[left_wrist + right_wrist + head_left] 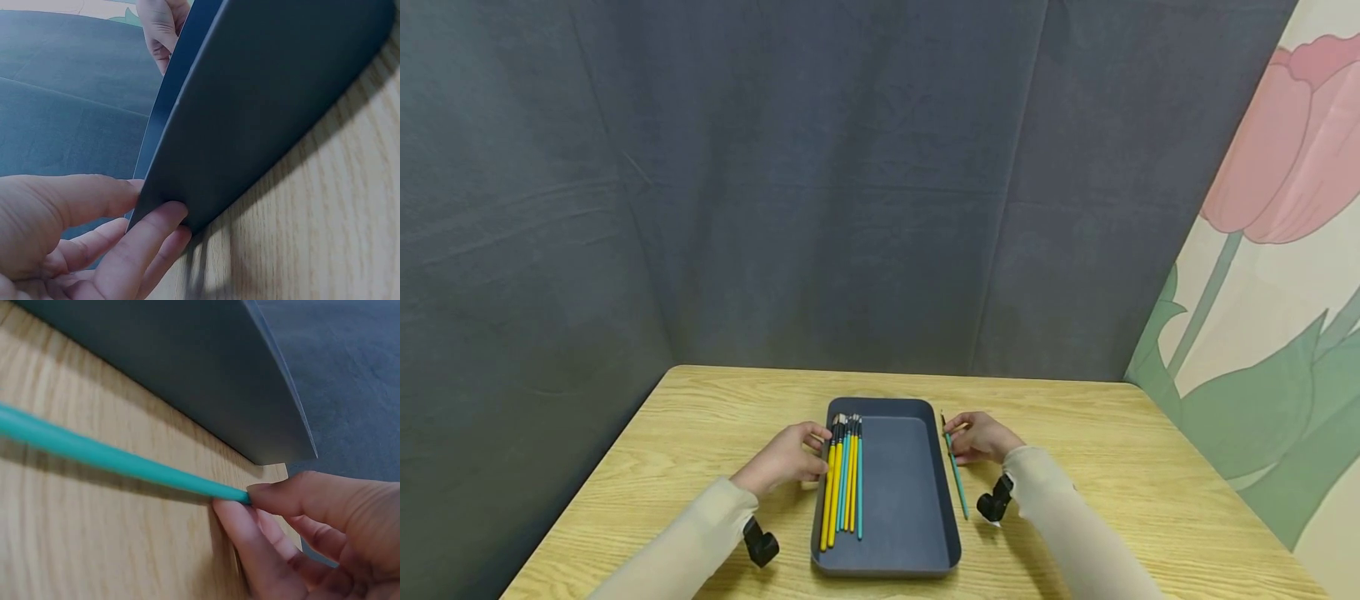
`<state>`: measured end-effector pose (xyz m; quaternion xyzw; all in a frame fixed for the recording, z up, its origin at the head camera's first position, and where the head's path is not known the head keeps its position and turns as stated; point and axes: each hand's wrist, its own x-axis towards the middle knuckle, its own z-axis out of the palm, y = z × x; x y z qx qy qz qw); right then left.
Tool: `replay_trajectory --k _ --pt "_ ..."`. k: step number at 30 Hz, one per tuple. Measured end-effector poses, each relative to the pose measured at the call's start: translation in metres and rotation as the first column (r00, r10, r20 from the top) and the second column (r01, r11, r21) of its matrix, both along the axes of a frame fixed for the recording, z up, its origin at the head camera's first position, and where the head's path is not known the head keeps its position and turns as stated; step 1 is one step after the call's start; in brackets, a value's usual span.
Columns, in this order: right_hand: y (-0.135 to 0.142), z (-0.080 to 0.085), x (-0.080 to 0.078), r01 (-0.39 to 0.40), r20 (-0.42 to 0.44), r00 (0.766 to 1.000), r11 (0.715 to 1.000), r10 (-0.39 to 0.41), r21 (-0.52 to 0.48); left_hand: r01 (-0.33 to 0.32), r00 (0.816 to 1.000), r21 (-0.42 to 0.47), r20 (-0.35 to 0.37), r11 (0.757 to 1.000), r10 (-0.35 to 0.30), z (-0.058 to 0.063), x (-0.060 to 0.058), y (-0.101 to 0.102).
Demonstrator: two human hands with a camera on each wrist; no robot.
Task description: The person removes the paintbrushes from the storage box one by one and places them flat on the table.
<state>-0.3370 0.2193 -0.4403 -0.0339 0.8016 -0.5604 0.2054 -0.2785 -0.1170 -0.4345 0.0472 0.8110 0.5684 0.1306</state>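
A dark grey rectangular tray point(906, 483) sits on the table, with several yellow and teal paintbrushes point(835, 492) lined up along its left side, bristles toward the far end. My left hand point(788, 457) grips the tray's left side; in the left wrist view its thumb point(94, 197) is at the rim and the other fingers lie against the outer wall point(262, 94). Outside the right wall, my right hand point(983, 437) pinches a teal paintbrush point(957, 479) near its bristle end. The right wrist view shows its teal handle point(119, 461) between thumb and finger, close over the table.
The wooden table point(737, 400) reaches back to a dark grey cloth backdrop point(850, 208). At the right stands a panel printed with tulips point(1270, 158). Black cameras are strapped to the left wrist point(762, 543) and right wrist point(996, 500).
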Motion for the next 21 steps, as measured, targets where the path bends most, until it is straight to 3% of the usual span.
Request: replay_trajectory --k 21 --pt "-0.017 0.003 0.005 0.088 -0.057 0.995 0.984 -0.080 0.157 -0.001 1.000 -0.006 -0.006 1.000 0.001 0.000 0.000 0.000"
